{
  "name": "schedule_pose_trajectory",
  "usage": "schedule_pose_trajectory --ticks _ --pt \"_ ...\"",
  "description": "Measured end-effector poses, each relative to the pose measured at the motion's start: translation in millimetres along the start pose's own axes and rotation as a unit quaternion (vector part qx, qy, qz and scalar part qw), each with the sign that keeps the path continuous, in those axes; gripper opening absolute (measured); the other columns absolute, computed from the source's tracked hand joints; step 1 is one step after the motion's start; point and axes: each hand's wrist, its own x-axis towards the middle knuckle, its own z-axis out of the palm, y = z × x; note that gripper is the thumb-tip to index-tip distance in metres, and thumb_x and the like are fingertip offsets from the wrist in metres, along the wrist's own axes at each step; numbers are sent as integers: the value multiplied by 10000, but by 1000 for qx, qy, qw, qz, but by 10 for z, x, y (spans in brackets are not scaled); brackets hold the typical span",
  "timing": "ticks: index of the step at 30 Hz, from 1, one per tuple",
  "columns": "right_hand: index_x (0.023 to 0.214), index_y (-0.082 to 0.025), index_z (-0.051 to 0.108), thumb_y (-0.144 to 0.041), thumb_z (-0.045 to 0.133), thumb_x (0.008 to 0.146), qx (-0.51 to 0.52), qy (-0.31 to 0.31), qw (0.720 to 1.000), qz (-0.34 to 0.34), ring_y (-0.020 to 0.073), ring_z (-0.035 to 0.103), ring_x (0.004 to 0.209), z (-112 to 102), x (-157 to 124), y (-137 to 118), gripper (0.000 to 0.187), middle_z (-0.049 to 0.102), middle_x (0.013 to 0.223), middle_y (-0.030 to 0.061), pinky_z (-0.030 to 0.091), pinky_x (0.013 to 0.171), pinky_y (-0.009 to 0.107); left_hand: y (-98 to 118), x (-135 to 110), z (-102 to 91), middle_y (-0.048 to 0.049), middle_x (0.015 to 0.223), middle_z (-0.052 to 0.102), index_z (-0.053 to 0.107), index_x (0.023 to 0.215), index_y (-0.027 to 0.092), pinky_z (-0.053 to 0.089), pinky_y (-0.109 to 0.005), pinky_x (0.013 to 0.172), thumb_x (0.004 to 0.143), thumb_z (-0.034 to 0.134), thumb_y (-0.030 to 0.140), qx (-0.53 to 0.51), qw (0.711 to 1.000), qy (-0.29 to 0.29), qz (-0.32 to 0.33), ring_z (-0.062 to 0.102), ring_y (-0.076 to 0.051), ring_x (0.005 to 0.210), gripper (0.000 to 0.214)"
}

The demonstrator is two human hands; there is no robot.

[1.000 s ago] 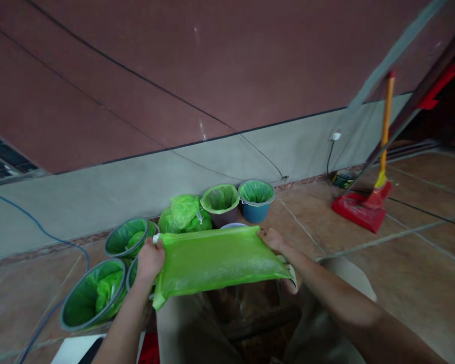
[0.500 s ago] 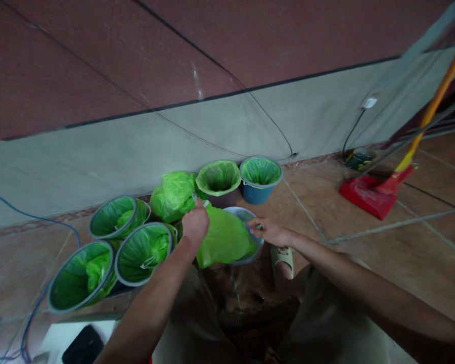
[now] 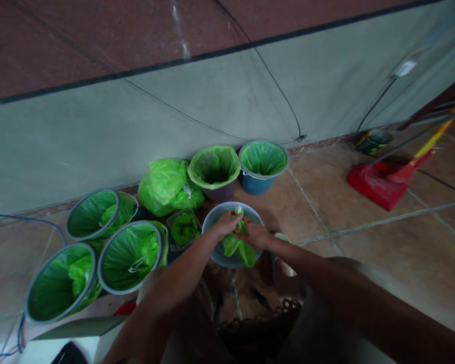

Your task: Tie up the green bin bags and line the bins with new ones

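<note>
A green plastic bag is bunched up between my two hands, above a light grey bucket on the floor in front of me. My left hand is closed around its upper part, near a pale tip that sticks up. My right hand is closed on the bag from the other side, its fingers partly hidden. The bag's lower end hangs loose inside the bucket's rim. Just left of this bucket, a small clear container holds more green plastic.
Three green-lined buckets stand at left. By the wall are a pile of knotted green bags, a purple bucket and a blue bucket, both lined. A red dustpan lies right. A white box is at lower left.
The green bag was spread wide over the bucket; now it is gathered into a narrow bunch. My hands have come together. The small container at left has come into view.
</note>
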Motion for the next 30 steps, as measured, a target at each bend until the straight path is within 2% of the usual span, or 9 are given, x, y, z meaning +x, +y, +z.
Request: schedule_pose_trajectory --ticks 3,7,10,12,14,17,23,27,30 --pt "1091 -122 587 -182 651 778 -10 7 1000 1 304 649 968 20 90 133 325 681 1086 173 469 777 316 -10 -40 11 -82 788 699 642 961 128 477 -274 641 848 631 352 5 998 -49 -32 647 -167 692 251" --pt "979 -152 600 -174 610 774 -17 22 1000 1 236 648 853 5 156 306 207 696 946 98 445 701 277 -77 -67 -32 -60 782 697 642 986 91 474 -247 641 808 567 163 66 991 -115 -28 647 -138 672 206" --pt "883 -160 592 -155 588 760 -22 22 1000 -3 181 618 750 21 185 359 123 677 838 56 402 620 243 -143 -91 -23 -36 746 696 666 923 74 466 -242 628 722 604 87 125 981 -145 10 660 -153 691 211" --pt "842 -170 583 -143 574 754 -27 14 999 -9 154 592 707 32 207 358 92 664 800 32 380 588 230 -168 -119 7 -42 804 712 668 932 65 464 -246 643 752 589 102 227 960 -154 61 674 -165 748 201" --pt "833 -170 587 -140 556 759 -34 6 999 -14 143 583 707 24 234 344 85 664 803 26 373 582 222 -168 -147 27 -77 879 722 664 985 51 469 -263 672 794 571 122 335 927 -142 93 683 -190 811 224" --pt "881 -158 620 -113 529 757 -62 -4 998 -17 147 602 776 -33 264 331 159 686 873 39 389 623 215 -111 -173 -25 -147 967 720 664 1056 75 497 -328 750 769 621 121 412 902 -105 78 683 -260 885 294" --pt "988 -132 694 -114 567 772 -145 -54 987 43 193 643 833 -184 186 415 251 706 929 102 411 645 236 108 -201 -393 -175 1049 673 715 908 110 335 -535 1013 782 528 76 536 840 -31 80 575 -333 1097 229" --pt "1024 -144 716 -148 617 770 -136 -117 982 58 200 656 756 -207 94 520 273 702 811 84 446 648 263 119 -248 -530 -146 1061 663 726 899 151 402 -457 961 809 527 131 620 779 -15 95 547 -305 1126 219" --pt "1049 -153 723 -100 665 694 -177 -130 974 55 231 671 833 -186 54 610 364 711 875 96 475 698 288 101 -264 -579 -151 1075 663 711 996 133 483 -366 854 846 478 115 640 767 -15 30 626 -267 1033 277"
